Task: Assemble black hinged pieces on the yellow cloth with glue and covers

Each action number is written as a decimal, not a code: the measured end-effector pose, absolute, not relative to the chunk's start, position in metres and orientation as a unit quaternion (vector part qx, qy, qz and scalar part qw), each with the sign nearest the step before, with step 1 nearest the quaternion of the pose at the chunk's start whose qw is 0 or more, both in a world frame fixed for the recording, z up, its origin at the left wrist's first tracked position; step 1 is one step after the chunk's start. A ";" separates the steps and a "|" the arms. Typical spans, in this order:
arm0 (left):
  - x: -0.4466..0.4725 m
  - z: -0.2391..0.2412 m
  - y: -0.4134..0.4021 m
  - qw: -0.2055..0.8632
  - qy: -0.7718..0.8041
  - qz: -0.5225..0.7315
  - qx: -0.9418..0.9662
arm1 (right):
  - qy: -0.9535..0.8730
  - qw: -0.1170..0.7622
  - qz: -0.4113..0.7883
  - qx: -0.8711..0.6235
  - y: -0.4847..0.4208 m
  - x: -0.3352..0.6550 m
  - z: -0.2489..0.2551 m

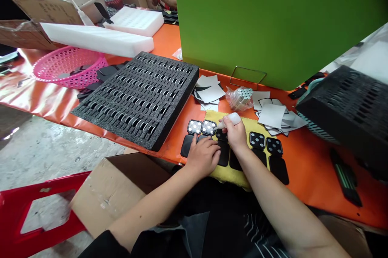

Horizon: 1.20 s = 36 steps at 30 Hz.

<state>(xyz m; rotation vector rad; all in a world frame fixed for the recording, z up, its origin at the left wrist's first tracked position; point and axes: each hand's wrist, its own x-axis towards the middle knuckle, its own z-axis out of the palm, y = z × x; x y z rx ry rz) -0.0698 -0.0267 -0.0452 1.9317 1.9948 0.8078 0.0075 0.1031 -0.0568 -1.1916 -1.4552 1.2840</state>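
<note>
In our R hand [238, 134] we are gripping a small white bottle [234, 118], fingers closed round its body, w/ its nozzle [218, 126] pointing toward the 2nd case from left [209, 127]. The tip is sitting very near this case; if it is touching, we cannot tell. Our L hand [203, 155] is lying w/ fingers spread over the lower black flaps of the left-side cases, apart from the R hand but close to it. It is gripping nothing we can see; its palm is hidden, so how hard it is pressing, we cannot tell.

The row of black cases [274, 146] is spreading across the yellow cloth [226, 175] & past its edges, onto the orange table cover [298, 161]. The two left cases are showing pale insides w/ round dots; the two right ones are looking darker.

As we are judging it, the step in hand is dispensing sth, prob. glue, at this 2nd case, tho no liquid is showing. The next move is prob. calling for a light, even squeeze, the L hand steadying the row, then the same care at the neighbouring case. White papers [209, 94] are lying just beyond, within reach.
</note>
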 end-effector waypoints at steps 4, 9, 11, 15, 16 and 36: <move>-0.070 -0.049 -0.035 0.148 0.683 0.263 0.665 | -0.578 0.422 0.509 -0.479 0.098 0.001 -0.058; -0.065 -0.052 -0.038 0.153 0.684 0.269 0.661 | -0.579 0.413 0.507 -0.486 0.097 0.001 -0.058; -0.065 -0.053 -0.038 0.154 0.681 0.270 0.664 | -0.585 0.406 0.500 -0.493 0.096 -0.001 -0.058; -0.067 -0.056 -0.038 0.150 0.680 0.275 0.664 | -0.616 0.390 0.470 -0.497 0.095 -0.004 -0.061; -0.067 -0.057 -0.038 0.147 0.681 0.276 0.663 | -0.624 0.388 0.461 -0.498 0.096 -0.004 -0.062; -0.066 -0.058 -0.038 0.139 0.677 0.289 0.663 | -0.613 0.407 0.460 -0.496 0.109 -0.017 -0.066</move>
